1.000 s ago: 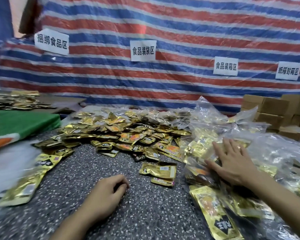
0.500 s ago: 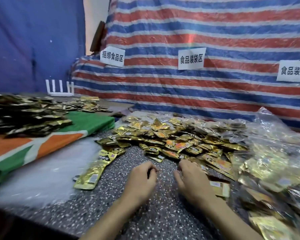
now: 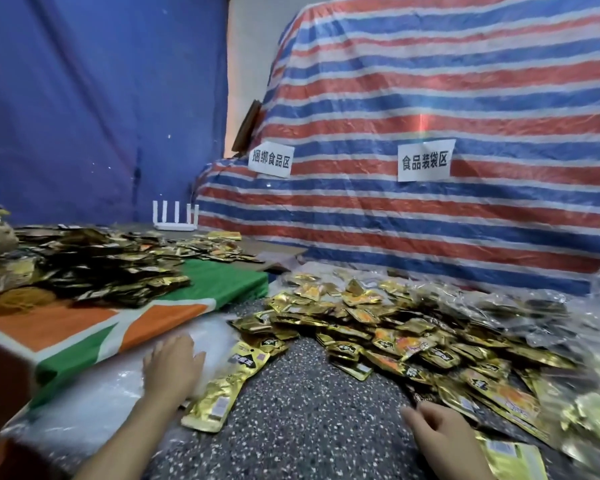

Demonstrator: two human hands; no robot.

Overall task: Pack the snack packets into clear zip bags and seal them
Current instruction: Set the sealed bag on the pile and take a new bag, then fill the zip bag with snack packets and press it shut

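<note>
Seemingly bag-fetching: left hand [image 3: 174, 368] flat on clear zip bags [image 3: 84, 407], right hand [image 3: 442, 429] loose and empty by snack packets [image 3: 378, 327]; next, peel one off.

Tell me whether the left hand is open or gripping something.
Open. The left hand rests flat, fingers straight, on the clear plastic beside the long gold packet; it grips nothing.

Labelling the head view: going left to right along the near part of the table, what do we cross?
Near row: left hand → long gold packet → bare speckled tabletop → right hand → gold packet at the bottom edge.
</note>
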